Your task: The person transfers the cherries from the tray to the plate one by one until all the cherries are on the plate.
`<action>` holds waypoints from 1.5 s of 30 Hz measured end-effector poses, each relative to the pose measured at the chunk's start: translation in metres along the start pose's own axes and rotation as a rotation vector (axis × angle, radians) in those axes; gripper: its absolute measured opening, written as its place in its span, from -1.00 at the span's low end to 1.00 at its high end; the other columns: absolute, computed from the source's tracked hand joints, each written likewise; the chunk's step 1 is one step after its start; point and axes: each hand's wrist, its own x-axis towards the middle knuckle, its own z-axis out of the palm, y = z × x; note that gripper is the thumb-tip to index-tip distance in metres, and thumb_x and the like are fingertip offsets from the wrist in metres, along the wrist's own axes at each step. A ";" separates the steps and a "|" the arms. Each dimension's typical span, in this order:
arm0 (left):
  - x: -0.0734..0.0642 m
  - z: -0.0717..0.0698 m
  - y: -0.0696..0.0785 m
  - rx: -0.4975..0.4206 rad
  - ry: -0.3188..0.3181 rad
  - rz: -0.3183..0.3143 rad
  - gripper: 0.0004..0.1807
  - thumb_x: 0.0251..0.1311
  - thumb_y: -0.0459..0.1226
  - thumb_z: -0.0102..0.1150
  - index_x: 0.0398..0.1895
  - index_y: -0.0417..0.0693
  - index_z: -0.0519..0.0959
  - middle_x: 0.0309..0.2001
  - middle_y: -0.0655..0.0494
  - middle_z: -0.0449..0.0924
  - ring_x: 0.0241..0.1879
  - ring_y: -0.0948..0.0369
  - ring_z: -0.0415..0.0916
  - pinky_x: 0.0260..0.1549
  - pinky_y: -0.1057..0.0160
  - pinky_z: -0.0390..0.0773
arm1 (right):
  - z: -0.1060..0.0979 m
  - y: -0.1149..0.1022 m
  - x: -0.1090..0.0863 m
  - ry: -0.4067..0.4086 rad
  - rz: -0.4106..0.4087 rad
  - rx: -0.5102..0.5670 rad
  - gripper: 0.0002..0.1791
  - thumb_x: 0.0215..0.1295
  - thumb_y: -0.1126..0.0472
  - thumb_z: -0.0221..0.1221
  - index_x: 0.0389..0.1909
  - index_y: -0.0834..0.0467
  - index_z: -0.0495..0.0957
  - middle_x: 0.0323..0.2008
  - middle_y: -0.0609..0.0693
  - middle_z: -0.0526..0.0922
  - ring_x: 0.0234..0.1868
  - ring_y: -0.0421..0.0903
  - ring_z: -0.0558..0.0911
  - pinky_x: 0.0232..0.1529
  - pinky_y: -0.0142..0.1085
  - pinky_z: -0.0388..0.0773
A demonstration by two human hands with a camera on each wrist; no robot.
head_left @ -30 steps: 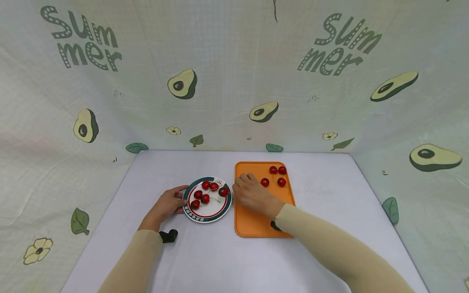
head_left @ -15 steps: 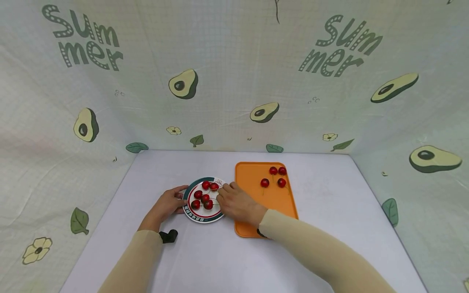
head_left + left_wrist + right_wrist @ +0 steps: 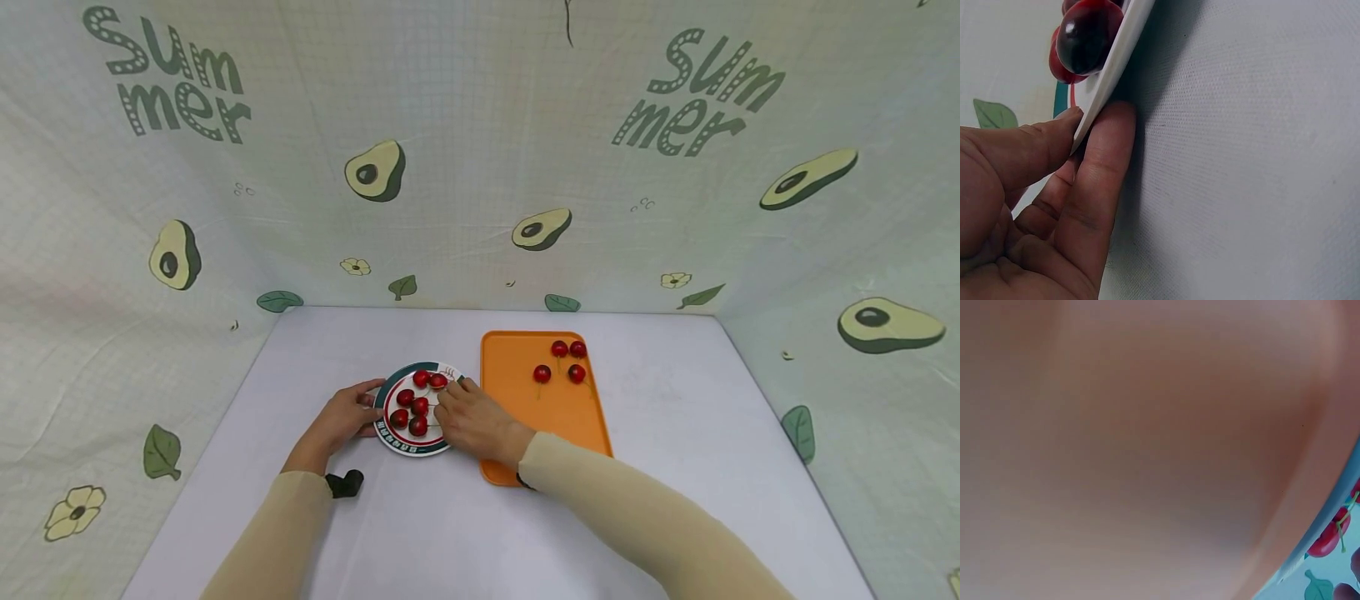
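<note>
A white plate (image 3: 442,433) with a green and red border carries several red cherries (image 3: 406,397). My left hand (image 3: 345,417) holds its left rim; in the left wrist view the thumb (image 3: 1041,147) is on top and fingers (image 3: 1100,150) lie beneath. Over the plate's right side, my right hand (image 3: 476,423) has curled fingers and pinches the stem of the cherry (image 3: 418,426) at the plate's front, beside other cherries. The right wrist view is mostly filled by a blurred surface, with cherries (image 3: 1325,540) and fingertips (image 3: 1346,592) at its lower right corner.
An orange tray (image 3: 551,417) lies right of the plate, partly under the right forearm. Several cherries (image 3: 542,374) sit toward its far right corner. A cloth printed with avocados and leaves (image 3: 465,167) hangs behind and around the white table (image 3: 420,533).
My right hand has moved left from the tray to over the plate, and the cherry has come with it, ending near the plate's front. The left hand stays at the rim.
</note>
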 end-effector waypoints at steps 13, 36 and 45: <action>0.001 0.000 0.000 0.005 -0.003 0.004 -0.30 0.43 -0.41 0.23 0.60 0.05 0.33 0.13 -0.17 0.41 -0.20 0.13 0.58 -0.26 0.27 0.76 | 0.000 0.000 0.000 0.024 0.008 0.016 -0.78 0.60 0.03 0.08 -0.05 0.08 0.58 -0.16 -0.07 0.54 -0.03 -0.04 0.44 -0.02 -0.23 0.37; -0.004 0.001 0.004 -0.021 -0.021 0.019 -0.29 0.42 -0.44 0.22 0.60 -0.02 0.31 0.08 -0.15 0.40 -0.27 0.17 0.58 -0.31 0.29 0.75 | 0.001 0.042 -0.040 0.067 0.233 0.179 -0.68 0.52 -0.04 0.16 0.01 0.14 0.55 -0.09 0.03 0.54 -0.01 0.03 0.45 0.11 -0.11 0.42; -0.005 0.000 0.005 -0.007 -0.019 0.015 -0.31 0.43 -0.43 0.21 0.60 -0.02 0.33 0.16 -0.21 0.39 -0.31 0.17 0.60 -0.30 0.27 0.76 | 0.015 0.078 -0.092 0.170 0.398 0.212 -0.63 0.35 0.10 0.36 0.04 0.24 0.60 -0.08 0.15 0.58 -0.01 0.15 0.49 0.03 0.01 0.45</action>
